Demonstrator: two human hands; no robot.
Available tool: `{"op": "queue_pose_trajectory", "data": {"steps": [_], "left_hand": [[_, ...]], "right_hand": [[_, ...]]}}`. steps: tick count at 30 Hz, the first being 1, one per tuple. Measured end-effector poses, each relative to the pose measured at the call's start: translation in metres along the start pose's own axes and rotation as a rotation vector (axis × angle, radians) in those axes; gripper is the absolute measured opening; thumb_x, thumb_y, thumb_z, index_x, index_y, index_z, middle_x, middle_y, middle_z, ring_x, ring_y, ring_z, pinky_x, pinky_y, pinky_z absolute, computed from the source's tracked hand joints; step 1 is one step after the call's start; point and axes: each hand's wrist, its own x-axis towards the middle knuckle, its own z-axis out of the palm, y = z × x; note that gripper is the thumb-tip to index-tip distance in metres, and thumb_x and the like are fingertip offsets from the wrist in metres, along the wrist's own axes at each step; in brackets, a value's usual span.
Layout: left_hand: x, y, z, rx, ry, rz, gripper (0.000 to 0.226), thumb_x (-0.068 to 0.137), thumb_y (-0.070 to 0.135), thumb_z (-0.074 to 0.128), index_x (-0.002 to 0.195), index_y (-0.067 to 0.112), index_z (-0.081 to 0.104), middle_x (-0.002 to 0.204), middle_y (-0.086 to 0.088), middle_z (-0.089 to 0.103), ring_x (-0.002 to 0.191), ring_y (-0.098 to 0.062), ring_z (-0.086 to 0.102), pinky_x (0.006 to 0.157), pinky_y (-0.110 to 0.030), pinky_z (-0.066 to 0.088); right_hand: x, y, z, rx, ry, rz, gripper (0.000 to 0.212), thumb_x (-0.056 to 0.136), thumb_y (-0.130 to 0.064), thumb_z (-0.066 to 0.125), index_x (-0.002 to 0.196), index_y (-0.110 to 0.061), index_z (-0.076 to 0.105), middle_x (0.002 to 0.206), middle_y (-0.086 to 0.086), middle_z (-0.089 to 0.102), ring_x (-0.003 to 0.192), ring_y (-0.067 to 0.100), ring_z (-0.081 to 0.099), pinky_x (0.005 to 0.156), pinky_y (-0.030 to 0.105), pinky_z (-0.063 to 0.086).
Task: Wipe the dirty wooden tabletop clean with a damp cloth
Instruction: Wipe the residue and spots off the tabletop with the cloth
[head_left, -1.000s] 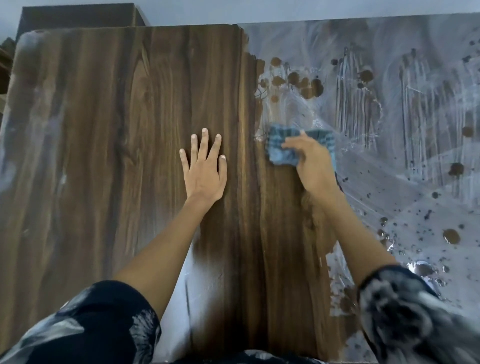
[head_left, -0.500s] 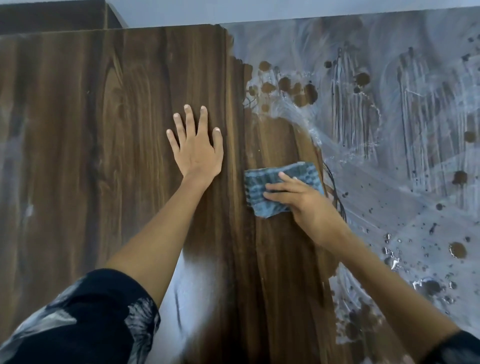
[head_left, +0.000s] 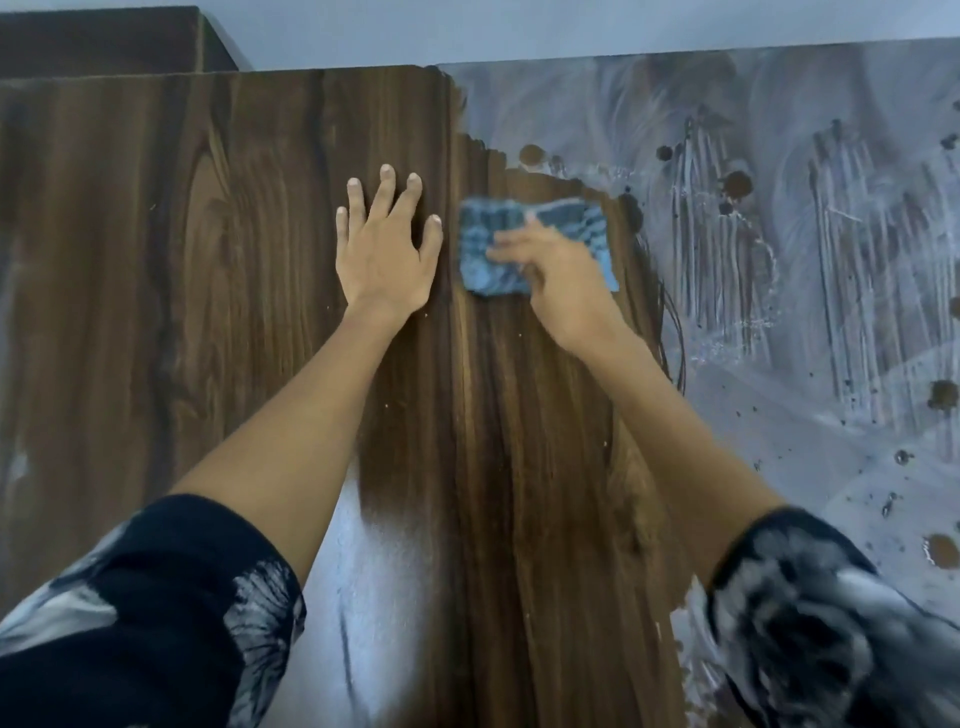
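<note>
Pressing flat, the right hand (head_left: 561, 275) held the blue cloth (head_left: 498, 244) on the tabletop (head_left: 218, 260); soft, limp, light, best palmed centrally. Left hand (head_left: 384, 254) lay open, empty.

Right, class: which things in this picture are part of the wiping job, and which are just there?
Part of the job:
blue cloth
right hand pressing it
wooden tabletop
white residue
left hand, flat on the wood

Just there:
dark cabinet
grey wall
</note>
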Motion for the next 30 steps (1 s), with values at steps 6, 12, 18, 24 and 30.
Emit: {"op": "queue_pose_trajectory", "data": {"steps": [6, 12, 18, 24, 30], "left_hand": [[0.017, -0.002, 0.001, 0.016, -0.006, 0.045, 0.052, 0.098, 0.043, 0.028, 0.146, 0.024, 0.024, 0.156, -0.003, 0.015, 0.143, -0.031, 0.003, 0.116, -0.044, 0.006], [0.027, 0.006, 0.003, 0.029, -0.009, 0.034, 0.053, 0.098, 0.043, 0.025, 0.147, 0.024, 0.019, 0.157, -0.003, 0.012, 0.143, -0.032, 0.000, 0.116, -0.045, 0.004], [0.023, 0.007, 0.013, 0.065, 0.070, 0.023, 0.049, 0.100, 0.035, 0.019, 0.147, 0.025, 0.019, 0.156, -0.001, 0.013, 0.144, -0.029, 0.002, 0.117, -0.042, 0.003], [0.025, 0.007, 0.014, 0.061, 0.108, 0.029, 0.048, 0.099, 0.031, 0.021, 0.146, 0.023, 0.022, 0.156, -0.002, 0.017, 0.144, -0.029, 0.005, 0.117, -0.042, 0.005], [0.031, 0.011, 0.009, 0.206, 0.053, 0.192, 0.056, 0.097, 0.036, 0.022, 0.147, 0.010, 0.018, 0.155, -0.010, 0.016, 0.143, -0.029, 0.011, 0.116, -0.044, 0.007]], "right_hand": [[-0.066, -0.005, -0.024, -0.025, -0.154, -0.017, 0.042, 0.083, 0.013, 0.051, 0.115, -0.012, 0.063, 0.127, 0.004, 0.057, 0.131, 0.014, 0.031, 0.114, 0.031, 0.019], [0.017, 0.017, -0.041, -0.107, 0.169, 0.101, 0.031, 0.089, 0.001, 0.043, 0.113, -0.005, 0.062, 0.125, 0.014, 0.058, 0.123, 0.030, 0.049, 0.104, 0.046, 0.039], [0.077, -0.002, -0.011, -0.172, 0.088, 0.073, 0.045, 0.090, 0.009, 0.038, 0.127, -0.011, 0.053, 0.147, 0.010, 0.034, 0.139, 0.029, 0.023, 0.114, 0.043, 0.020], [0.019, 0.001, -0.022, -0.186, -0.098, -0.069, 0.049, 0.087, 0.012, 0.043, 0.128, -0.014, 0.051, 0.146, 0.009, 0.035, 0.138, 0.019, 0.022, 0.114, 0.031, 0.014], [0.050, 0.028, -0.045, -0.140, 0.064, 0.081, 0.047, 0.088, 0.011, 0.040, 0.125, -0.012, 0.054, 0.144, 0.009, 0.039, 0.138, 0.025, 0.026, 0.115, 0.042, 0.022]]}}
